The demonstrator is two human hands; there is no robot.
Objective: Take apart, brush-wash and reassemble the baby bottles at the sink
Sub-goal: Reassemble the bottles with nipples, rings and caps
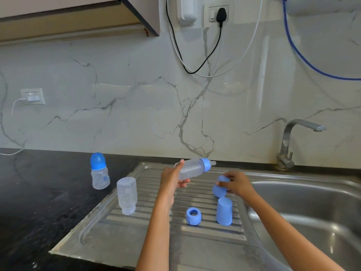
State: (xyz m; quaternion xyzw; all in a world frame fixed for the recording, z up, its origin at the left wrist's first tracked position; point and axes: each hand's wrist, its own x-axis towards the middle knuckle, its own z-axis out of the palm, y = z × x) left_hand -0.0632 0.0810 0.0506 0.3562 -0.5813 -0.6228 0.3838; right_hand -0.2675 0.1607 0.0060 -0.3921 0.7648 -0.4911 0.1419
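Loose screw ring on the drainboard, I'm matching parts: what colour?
Blue, seen in the head view: the screw ring matches the caps.

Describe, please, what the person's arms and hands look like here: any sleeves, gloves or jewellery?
Both forearms are bare up to the bottom edge of the picture; no sleeves show. The left hand and right hand wear no gloves. No rings, watch or bracelets are visible on either wrist or on the fingers that show.

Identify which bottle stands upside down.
The uncapped clear bottle on the drainboard, mouth down. The capped one stands upright; the left hand holds another sideways.
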